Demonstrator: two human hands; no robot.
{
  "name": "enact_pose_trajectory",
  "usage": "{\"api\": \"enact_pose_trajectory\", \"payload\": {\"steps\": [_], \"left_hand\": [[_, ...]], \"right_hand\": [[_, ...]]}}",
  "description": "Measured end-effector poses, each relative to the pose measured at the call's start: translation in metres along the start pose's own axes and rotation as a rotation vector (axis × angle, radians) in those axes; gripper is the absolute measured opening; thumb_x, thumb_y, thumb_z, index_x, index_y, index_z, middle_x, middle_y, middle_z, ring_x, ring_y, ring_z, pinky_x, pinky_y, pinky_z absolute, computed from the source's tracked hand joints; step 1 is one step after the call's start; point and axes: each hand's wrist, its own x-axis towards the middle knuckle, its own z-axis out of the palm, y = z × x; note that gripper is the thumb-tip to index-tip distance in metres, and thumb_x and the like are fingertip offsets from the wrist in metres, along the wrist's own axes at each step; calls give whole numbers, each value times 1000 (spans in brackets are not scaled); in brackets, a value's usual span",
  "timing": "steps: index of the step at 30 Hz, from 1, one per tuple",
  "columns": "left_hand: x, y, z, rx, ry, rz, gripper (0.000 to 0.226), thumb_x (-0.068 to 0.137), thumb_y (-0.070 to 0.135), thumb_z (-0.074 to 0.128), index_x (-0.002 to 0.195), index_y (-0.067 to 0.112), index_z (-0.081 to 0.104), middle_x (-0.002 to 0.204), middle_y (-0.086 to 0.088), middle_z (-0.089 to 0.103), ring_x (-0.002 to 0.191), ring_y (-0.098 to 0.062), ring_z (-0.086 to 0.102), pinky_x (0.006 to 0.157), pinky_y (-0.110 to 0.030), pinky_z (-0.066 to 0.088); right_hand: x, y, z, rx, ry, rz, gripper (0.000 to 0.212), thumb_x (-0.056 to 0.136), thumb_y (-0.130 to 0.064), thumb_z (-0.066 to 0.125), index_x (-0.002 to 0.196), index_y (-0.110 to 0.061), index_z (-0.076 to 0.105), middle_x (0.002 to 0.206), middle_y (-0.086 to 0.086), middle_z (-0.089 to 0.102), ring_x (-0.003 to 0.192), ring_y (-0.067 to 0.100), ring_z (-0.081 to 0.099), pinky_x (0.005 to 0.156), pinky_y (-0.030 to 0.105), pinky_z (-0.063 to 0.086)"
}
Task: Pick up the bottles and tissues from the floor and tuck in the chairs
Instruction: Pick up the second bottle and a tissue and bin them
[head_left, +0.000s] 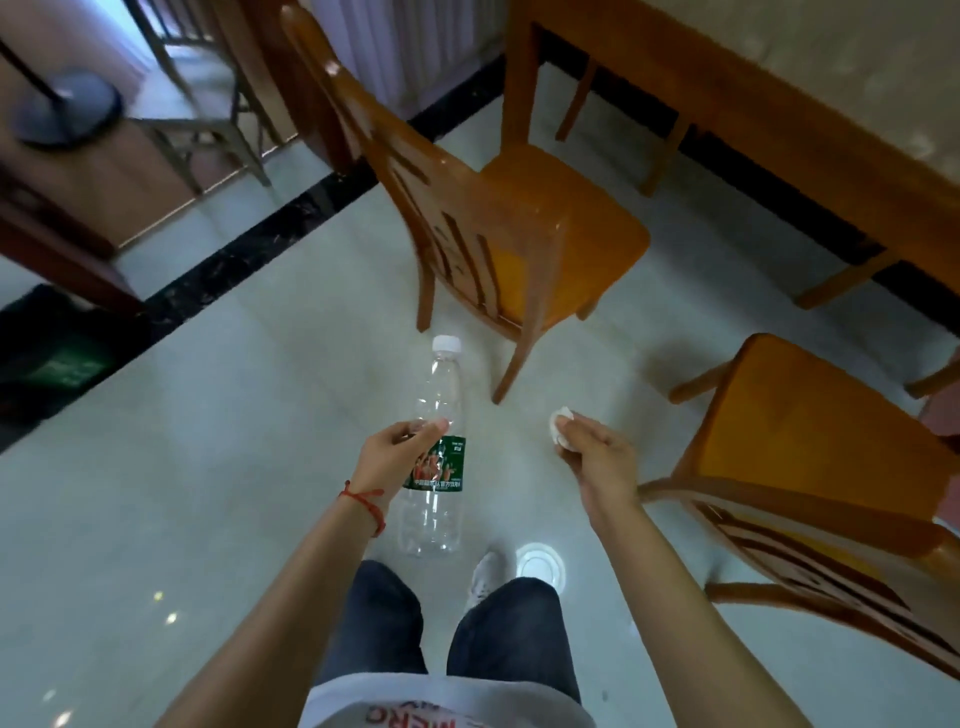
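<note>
My left hand (396, 453) grips a clear empty plastic bottle (437, 514) with a white cap and green label, held above the floor with its cap pointing away from me. My right hand (597, 457) holds a crumpled white tissue (560, 425) in its fingers. One wooden chair (498, 218) stands ahead, pulled out from the wooden table (779, 135). A second wooden chair (810, 467) stands at my right, also away from the table.
A dark bin (57, 353) sits at the left by a black floor strip. Another table with a round pedestal base (67, 111) and a chair stand at the far left. A round white floor fitting (537, 561) lies near my feet.
</note>
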Motion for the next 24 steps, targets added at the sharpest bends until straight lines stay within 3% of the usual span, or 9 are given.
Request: {"api": "enact_pose_trajectory", "payload": {"steps": [4, 7, 17, 24], "left_hand": [[-13, -11, -51, -116, 136, 10, 20, 78, 29, 68, 89, 13, 62, 80, -7, 66, 68, -17, 64, 61, -25, 52], [-24, -23, -93, -187, 210, 6, 28, 78, 30, 67, 98, 12, 61, 84, -7, 66, 73, -19, 65, 64, -26, 52], [-66, -82, -250, -405, 432, 4, 19, 77, 32, 67, 84, 15, 62, 85, -10, 67, 74, -21, 65, 72, -32, 54], [-89, -121, -363, -524, 575, -28, 21, 78, 30, 68, 83, 11, 62, 85, -12, 66, 77, -24, 64, 77, -34, 54]], "right_hand": [[-14, 15, 48, -66, -118, 23, 12, 78, -1, 69, 89, -6, 69, 83, 2, 68, 77, 12, 64, 61, 15, 54], [-28, 29, 87, -138, -198, 39, 21, 77, -3, 70, 98, -2, 68, 88, 4, 69, 84, 16, 65, 68, 18, 56], [-105, 102, 231, -311, -416, 77, 30, 77, -2, 69, 106, 3, 63, 90, 7, 66, 81, 12, 63, 63, 15, 55], [-166, 167, 333, -401, -547, 102, 11, 78, 0, 68, 89, -1, 66, 80, 4, 66, 76, 12, 63, 57, 14, 54]]}}
